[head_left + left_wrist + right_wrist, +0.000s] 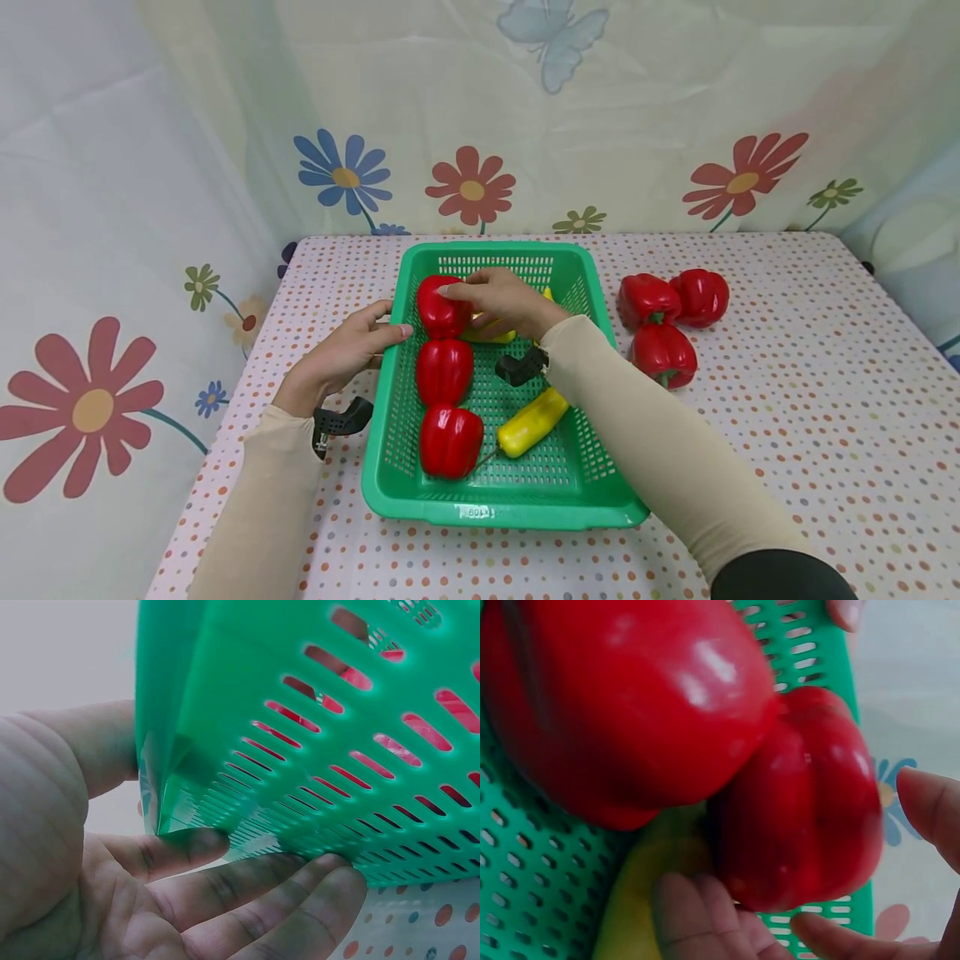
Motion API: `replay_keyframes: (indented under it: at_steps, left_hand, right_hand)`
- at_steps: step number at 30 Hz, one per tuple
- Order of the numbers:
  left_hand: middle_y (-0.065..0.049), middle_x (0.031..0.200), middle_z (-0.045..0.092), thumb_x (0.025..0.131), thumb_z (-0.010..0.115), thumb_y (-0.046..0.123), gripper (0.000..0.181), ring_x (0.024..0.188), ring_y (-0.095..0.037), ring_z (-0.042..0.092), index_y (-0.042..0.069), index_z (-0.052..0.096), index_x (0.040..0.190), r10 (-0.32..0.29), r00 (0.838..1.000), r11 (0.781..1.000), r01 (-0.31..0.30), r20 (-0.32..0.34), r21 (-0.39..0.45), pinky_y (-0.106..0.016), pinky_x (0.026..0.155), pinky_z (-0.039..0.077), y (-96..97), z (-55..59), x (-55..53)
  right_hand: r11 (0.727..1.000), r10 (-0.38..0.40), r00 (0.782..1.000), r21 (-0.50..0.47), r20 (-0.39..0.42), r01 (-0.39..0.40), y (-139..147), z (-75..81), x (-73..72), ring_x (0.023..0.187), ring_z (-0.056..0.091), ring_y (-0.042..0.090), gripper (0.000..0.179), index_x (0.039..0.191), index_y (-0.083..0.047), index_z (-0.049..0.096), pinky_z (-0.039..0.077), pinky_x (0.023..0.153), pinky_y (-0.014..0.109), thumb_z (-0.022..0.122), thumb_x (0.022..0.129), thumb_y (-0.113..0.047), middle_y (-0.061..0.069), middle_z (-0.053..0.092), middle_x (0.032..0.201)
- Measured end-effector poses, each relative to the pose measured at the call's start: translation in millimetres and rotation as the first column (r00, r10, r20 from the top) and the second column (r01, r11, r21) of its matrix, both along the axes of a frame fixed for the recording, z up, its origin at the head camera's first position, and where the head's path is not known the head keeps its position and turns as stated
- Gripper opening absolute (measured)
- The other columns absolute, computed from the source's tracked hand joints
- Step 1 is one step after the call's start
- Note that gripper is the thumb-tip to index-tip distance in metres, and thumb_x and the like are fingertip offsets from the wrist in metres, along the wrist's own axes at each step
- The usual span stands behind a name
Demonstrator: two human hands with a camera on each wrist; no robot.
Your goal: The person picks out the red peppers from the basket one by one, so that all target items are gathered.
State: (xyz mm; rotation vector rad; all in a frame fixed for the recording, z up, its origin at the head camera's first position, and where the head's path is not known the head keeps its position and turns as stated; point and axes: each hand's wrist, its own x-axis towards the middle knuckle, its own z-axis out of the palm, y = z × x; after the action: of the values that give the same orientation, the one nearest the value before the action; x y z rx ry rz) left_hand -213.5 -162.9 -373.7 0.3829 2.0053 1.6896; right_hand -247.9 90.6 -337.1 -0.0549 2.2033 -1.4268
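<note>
A green plastic basket (517, 515) holds three red bell peppers in a column along its left side: a far one (441, 310), a middle one (444, 372) and a near one (450, 442). My left hand (348, 350) holds the basket's left rim, thumb over it and fingers against the outer wall (225, 750). My right hand (513, 302) is over the far bell pepper (802, 810), fingers spread around it; the thumb stands apart from it in the right wrist view. A long yellow pepper (491, 336) lies under that hand, partly hidden.
Another long yellow pepper (532, 423) lies in the basket's near right part, its thin stem toward the near bell pepper. Three more red bell peppers (663, 354) sit clustered on the dotted tablecloth (795, 417) right of the basket. A flowered curtain (630, 125) hangs behind the table.
</note>
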Motion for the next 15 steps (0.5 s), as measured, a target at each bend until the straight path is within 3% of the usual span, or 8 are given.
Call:
replay_keyframes:
  at_steps: [15]
  left_hand:
    - [-0.025, 0.122, 0.068, 0.109, 0.053, 0.018, 0.051, 0.095, -0.031, 0.076, 0.007, 0.037, 0.156, 0.001, 1.000, 1.000, -0.001, -0.011, -0.013, -0.052, 0.081, 0.065, -0.9, -1.6, -1.2]
  right_hand:
    - [0.997, -0.043, 0.999, -0.061, -0.010, 0.042, -5.9, -6.9, -1.3, 0.103, 0.074, 0.035, 0.073, 0.152, -0.004, 0.041, 0.064, 0.088, 0.045, 0.076, 0.095, -0.034, 0.017, 0.061, 0.135]
